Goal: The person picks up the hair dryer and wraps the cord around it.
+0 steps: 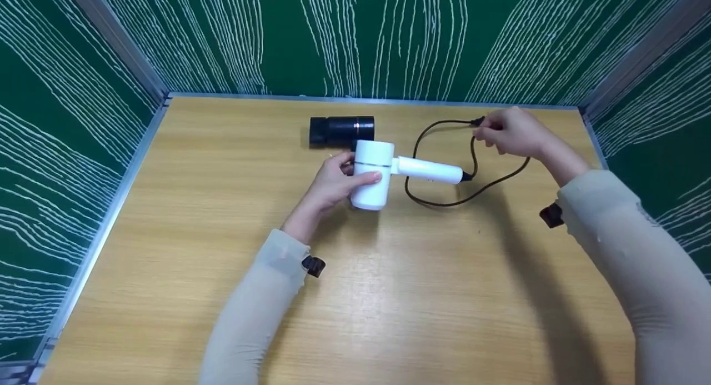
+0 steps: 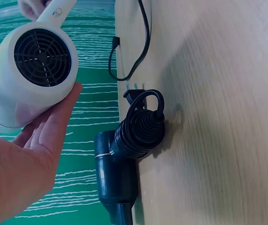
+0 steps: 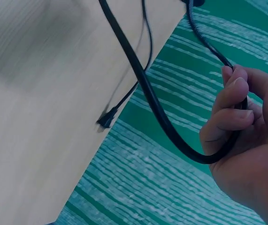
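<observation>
A small round mark (image 2: 57, 11) showed on the handle (image 1: 429, 170) of the white hair dryer (image 1: 383, 161); the left wrist view was too soft to tell whether it was a logo or a button. The left hand (image 1: 333, 184) was wrapped round the barrel (image 1: 371, 195), holding the dryer over the surface (image 1: 222, 235), handle towards the right hand (image 1: 514, 132). That hand was closed snugly round the dark cord (image 1: 439, 205), which hung in a loop. Its plug (image 3: 107, 118) lay near the surface's edge. Close to the white dryer rested a black hair dryer (image 1: 341, 131), its own lead (image 2: 141, 133) bundled in a coil.
</observation>
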`<state>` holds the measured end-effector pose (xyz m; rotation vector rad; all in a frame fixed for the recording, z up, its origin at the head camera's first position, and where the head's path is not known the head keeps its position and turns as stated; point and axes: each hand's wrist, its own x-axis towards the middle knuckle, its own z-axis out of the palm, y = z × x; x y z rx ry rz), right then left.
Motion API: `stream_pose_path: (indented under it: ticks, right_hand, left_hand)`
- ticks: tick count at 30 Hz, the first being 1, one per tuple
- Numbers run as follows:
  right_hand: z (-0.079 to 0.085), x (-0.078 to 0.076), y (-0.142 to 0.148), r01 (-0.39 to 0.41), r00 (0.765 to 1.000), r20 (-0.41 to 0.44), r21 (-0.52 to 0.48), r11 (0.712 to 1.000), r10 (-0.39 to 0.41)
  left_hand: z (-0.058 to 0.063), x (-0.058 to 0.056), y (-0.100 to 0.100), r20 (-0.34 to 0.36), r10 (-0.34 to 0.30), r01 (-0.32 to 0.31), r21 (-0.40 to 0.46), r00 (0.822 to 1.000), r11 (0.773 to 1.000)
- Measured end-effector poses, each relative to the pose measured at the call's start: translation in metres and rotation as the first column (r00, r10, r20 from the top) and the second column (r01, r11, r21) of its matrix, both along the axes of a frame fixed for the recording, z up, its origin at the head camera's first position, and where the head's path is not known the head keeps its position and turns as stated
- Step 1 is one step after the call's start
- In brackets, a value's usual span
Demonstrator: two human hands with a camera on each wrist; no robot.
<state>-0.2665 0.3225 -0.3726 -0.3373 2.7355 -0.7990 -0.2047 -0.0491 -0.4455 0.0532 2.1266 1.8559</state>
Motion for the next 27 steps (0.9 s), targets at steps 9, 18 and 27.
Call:
stream_pose_path:
  ticks: [9,18,27]
  right_hand:
    - [0.000,0.013,-0.022,-0.025,0.994,-0.107,-0.104,0.994,0.013]
    - [-0.005,0.032,-0.030,-0.052,0.989,-0.149,-0.197,0.979,0.022]
    - [-0.025,0.059,-0.037,-0.138,0.921,-0.382,-0.124,0.983,0.081]
  left_hand:
    - [-0.005,-0.001,0.005,0.003,0.056,-0.056,0.048,0.998,0.997]
    - [-0.005,-0.004,0.008,0.027,0.107,-0.109,0.100,0.994,0.989]
    - [-0.007,-0.005,0.011,0.041,0.144,-0.148,0.129,0.989,0.980]
